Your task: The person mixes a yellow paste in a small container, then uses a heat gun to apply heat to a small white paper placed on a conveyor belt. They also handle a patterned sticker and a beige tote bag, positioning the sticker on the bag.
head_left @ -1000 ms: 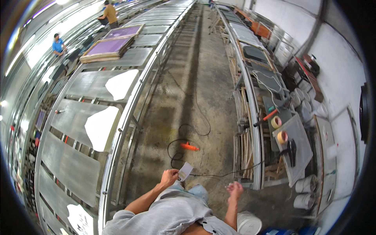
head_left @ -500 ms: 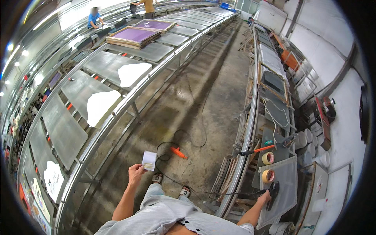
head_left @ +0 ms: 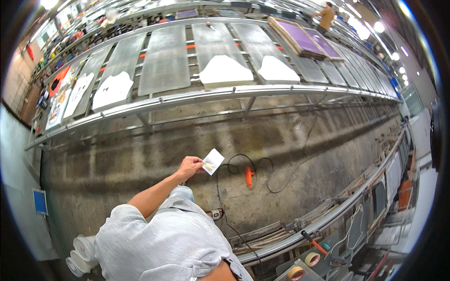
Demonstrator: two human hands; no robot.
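Observation:
Between the thumb and fingers of my left hand [head_left: 190,166] is a small white card [head_left: 214,160] with a pale yellowish patch on it. The hand is held out over the concrete floor. My right hand is out of view; only part of that upper arm shows at the bottom. Beyond the card, an orange object [head_left: 249,177] lies on the floor beside a loop of black cable [head_left: 217,187].
Across the aisle runs a long metal-railed table with grey boards [head_left: 165,61], white cut pieces [head_left: 226,70] and purple-meshed frames [head_left: 300,37]. Tape rolls [head_left: 312,259] and an orange-handled tool [head_left: 315,243] lie on the right bench. White buckets [head_left: 83,250] stand lower left. A person [head_left: 326,18] stands far off.
My view and body have turned left toward the long table. The white card stays in my left hand. My right hand, earlier at a black hand-held dryer on the bench, has left the view.

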